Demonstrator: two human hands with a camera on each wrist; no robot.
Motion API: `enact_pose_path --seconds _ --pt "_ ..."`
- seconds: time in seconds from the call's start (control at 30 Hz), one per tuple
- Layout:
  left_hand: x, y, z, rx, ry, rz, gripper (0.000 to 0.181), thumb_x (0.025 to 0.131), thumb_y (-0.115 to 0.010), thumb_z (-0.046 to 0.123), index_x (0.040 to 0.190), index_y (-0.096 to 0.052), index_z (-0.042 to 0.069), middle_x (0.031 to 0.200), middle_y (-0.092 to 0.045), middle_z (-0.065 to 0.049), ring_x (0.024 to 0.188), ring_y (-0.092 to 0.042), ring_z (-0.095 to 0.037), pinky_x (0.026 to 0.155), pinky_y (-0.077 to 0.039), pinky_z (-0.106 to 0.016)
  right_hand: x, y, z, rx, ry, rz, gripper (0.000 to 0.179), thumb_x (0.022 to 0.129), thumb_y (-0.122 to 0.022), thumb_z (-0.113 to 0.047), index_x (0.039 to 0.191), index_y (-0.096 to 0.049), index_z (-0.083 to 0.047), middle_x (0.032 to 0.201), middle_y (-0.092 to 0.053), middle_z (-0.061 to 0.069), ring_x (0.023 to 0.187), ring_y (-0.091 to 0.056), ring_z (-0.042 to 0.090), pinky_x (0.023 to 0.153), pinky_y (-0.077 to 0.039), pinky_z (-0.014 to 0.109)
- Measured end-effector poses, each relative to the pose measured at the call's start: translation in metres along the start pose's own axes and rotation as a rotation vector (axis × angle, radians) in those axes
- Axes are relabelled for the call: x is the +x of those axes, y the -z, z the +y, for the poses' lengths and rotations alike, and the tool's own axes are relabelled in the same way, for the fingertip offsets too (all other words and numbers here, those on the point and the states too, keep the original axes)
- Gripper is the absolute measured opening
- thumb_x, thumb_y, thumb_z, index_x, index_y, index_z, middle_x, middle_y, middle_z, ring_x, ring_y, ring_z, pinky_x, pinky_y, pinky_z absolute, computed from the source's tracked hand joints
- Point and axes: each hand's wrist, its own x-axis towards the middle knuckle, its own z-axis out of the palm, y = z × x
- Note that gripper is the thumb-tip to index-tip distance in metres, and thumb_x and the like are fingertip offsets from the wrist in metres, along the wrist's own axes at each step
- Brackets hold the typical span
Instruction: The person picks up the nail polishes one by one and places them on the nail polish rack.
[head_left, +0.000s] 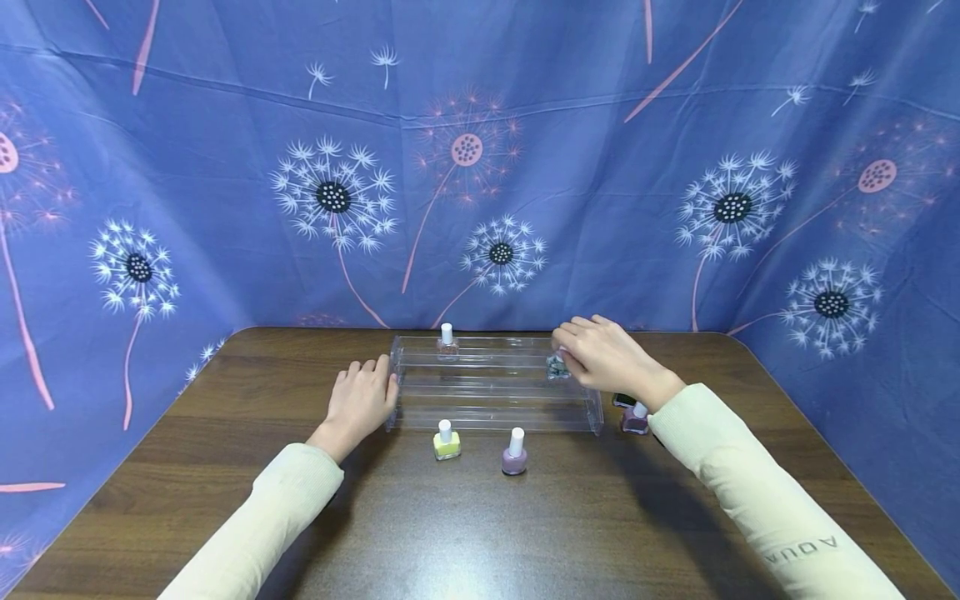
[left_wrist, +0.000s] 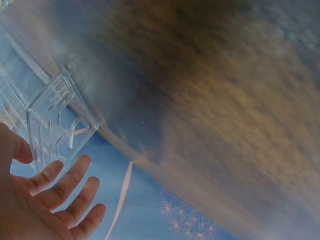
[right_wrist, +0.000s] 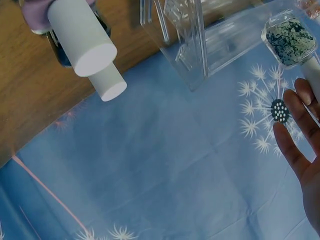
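Left hand (head_left: 360, 400): one, fingers loosely spread against the rack's end; I cannot tell whether the thumb pinches it.
Rack (head_left: 487, 387): clear, tiered, between the hands; probably light, stiff, slick, apt to slide or crack; best steadied by its end panels.
Copper-toned bottle (head_left: 447, 348): on the upper tier, well left of the pinching grip.
Yellow bottle (head_left: 447, 447), lilac bottle (head_left: 514, 461): upright, nearer me than that grip, to its left.
Speckled bottle (right_wrist: 290, 41): below the right fingertips, at the rack's right end; likely small, rigid, smooth glass, breakable if dropped; the white cap (right_wrist: 313, 72) makes the surest hold.
Right hand (head_left: 611, 358): one, pinching that cap.
Dark bottle (head_left: 623, 400), mauve bottle (head_left: 634, 422): close together beneath the right wrist.
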Motion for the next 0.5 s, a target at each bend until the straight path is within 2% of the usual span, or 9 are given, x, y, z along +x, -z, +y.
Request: enact_pose_path --seconds 0.23,0.5 --pt "0.001 -0.001 0.000 -0.002 -0.004 0.012 0.033 0.091 -0.046 0.025 0.111 -0.053 0.000 0.092 -0.064 -0.018 0.085 -0.058 -0.037 0.071 -0.045 -0.048 0.008 0.000 0.008 -0.008 -0.037 -0.031 0.004 0.083 -0.057 -0.012 0.080 -0.056 -0.015 0.071 -0.056 -0.003 0.067 -0.052 0.015 0.058 -0.038 0.031" --pt "0.001 -0.001 0.000 -0.001 -0.005 0.021 0.033 0.090 -0.046 0.026 0.110 -0.053 0.000 0.092 -0.065 -0.017 0.086 -0.059 -0.037 0.071 -0.045 -0.048 0.020 -0.003 0.015 -0.010 -0.059 -0.042 0.006 0.083 -0.056 -0.010 0.078 -0.055 -0.015 0.069 -0.054 -0.003 0.067 -0.053 0.017 0.059 -0.039 0.032"
